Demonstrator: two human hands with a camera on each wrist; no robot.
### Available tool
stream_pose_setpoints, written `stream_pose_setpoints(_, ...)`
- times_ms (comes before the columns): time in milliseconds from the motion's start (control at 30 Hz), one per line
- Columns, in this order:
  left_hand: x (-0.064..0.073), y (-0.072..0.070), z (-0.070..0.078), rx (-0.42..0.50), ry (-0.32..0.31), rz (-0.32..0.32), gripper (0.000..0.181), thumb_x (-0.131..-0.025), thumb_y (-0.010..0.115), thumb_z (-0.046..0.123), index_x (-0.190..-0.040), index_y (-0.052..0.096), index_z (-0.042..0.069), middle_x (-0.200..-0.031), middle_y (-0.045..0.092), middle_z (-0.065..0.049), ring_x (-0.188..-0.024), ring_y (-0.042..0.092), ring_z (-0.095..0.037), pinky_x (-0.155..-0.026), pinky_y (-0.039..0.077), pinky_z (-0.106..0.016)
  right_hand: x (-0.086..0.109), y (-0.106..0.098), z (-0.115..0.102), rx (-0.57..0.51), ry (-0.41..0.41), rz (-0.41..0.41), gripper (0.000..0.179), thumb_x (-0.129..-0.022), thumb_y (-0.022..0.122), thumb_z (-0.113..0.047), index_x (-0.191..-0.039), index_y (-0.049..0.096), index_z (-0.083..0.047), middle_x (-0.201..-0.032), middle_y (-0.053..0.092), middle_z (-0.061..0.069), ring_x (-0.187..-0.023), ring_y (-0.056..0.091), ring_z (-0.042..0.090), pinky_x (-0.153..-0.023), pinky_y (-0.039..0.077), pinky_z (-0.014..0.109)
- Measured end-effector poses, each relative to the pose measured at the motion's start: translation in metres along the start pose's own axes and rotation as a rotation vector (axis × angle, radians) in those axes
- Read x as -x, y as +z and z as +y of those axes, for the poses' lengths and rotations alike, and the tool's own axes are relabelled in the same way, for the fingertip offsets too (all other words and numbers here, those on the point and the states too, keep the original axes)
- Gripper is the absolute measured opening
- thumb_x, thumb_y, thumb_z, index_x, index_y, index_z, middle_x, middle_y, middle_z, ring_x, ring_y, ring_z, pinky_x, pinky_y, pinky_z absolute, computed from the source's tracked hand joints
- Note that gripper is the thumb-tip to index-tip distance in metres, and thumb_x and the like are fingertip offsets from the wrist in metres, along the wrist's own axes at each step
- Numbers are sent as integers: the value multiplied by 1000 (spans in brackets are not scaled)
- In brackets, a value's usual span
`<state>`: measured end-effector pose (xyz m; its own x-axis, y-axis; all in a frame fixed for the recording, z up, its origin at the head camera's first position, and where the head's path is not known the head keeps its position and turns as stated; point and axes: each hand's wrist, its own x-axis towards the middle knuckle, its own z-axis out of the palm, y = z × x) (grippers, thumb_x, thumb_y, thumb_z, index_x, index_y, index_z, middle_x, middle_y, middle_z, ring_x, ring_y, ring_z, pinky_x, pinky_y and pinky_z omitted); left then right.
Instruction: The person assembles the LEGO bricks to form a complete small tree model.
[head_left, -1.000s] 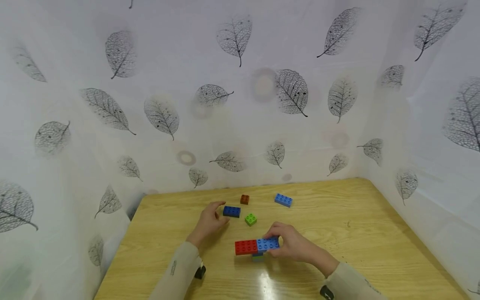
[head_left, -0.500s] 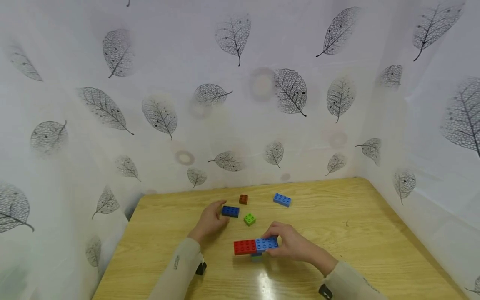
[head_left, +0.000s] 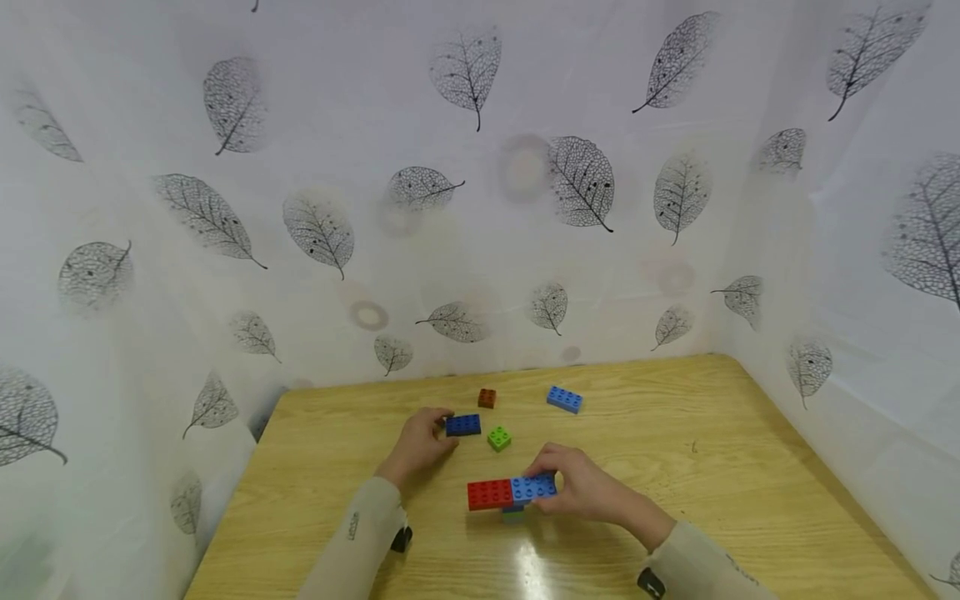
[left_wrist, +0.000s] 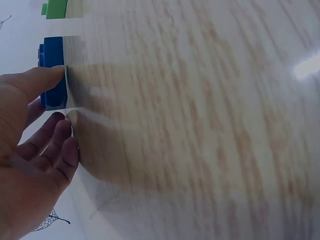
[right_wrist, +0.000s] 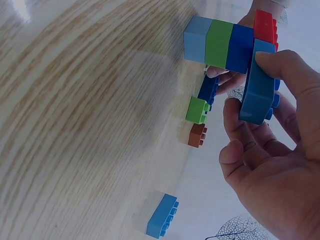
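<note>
My left hand pinches a dark blue building brick lying on the table, its thumb on the near side and a finger behind. In the left wrist view the thumb lies against that brick's side. My right hand holds the light blue brick on top of a small stack, thumb on one long side, fingers on the other. Beside it on the same top layer sits a red brick. Below them, in the right wrist view, is a column of dark blue, green and light blue bricks.
On the wooden table, a lime green brick lies just right of the dark blue one. Farther back are a brown brick and another blue brick. A leaf-patterned curtain rises behind the table and at both sides.
My left thumb and fingers have come together on the dark blue brick, which has shifted slightly right and nearer. The right hand and the stack stay in place.
</note>
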<state>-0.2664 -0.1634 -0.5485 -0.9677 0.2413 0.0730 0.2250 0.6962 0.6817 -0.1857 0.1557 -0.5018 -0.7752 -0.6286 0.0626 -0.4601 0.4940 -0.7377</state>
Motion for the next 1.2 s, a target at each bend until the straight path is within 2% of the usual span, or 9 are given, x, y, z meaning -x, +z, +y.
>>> stream_pose_setpoints(167, 5, -1, 2, 35, -24, 5, 33, -92, 81, 14, -122, 71, 6, -113, 68, -10, -93, 58, -19, -84, 51, -39, 0, 0, 0, -9, 3, -6, 28, -89, 84, -19, -116, 77, -16, -110, 66, -6, -98, 59, 3, -86, 57, 35)
stream_pose_setpoints(367, 10, -5, 4, 93, -25, -14, 32, -91, 81, 13, -120, 70, 4, -101, 69, -7, -84, 60, -14, -75, 52, -30, 1, -1, 0, -16, -3, -9, 29, -89, 83, -18, -117, 77, -15, -110, 66, -5, -99, 59, 3, -86, 57, 34)
stream_pose_setpoints(467, 13, -9, 8, 115, -19, -15, 31, -91, 83, 14, -118, 71, 5, -104, 72, -7, -85, 61, -13, -75, 52, -29, 1, 0, -1, -16, 4, -13, 29, -89, 83, -17, -117, 77, -15, -110, 66, -6, -99, 59, 3, -86, 57, 34)
stream_pose_setpoints(667, 22, -19, 21, 147, 32, -33, 31, -89, 84, 13, -117, 72, 6, -109, 73, -6, -89, 64, -15, -75, 54, -27, 0, 0, -1, -16, 28, -16, 30, -87, 84, -17, -117, 77, -17, -109, 65, -7, -97, 58, 2, -86, 57, 34)
stream_pose_setpoints(900, 38, -27, 37, 170, 97, -77, 33, -88, 86, 20, -116, 72, 10, -106, 73, -3, -90, 65, -14, -75, 54, -25, -2, -2, 0, -22, 1, -11, 31, -86, 84, -17, -116, 77, -16, -109, 66, -5, -96, 58, 3, -84, 56, 32)
stream_pose_setpoints(1067, 47, -28, 49, 190, 164, -112, 32, -88, 85, 22, -115, 72, 10, -105, 73, -3, -91, 67, -18, -77, 55, -25, -2, -2, -1, -20, 12, -11, 31, -86, 84, -18, -116, 77, -16, -108, 66, -5, -95, 58, 3, -83, 56, 31)
stream_pose_setpoints(1200, 53, -26, 57, 209, 183, -148, 32, -89, 85, 23, -115, 72, 11, -105, 73, -1, -94, 67, -24, -77, 53, -24, -2, -2, -2, -18, 26, -9, 31, -86, 84, -16, -116, 77, -17, -108, 66, -6, -95, 58, 4, -84, 55, 29)
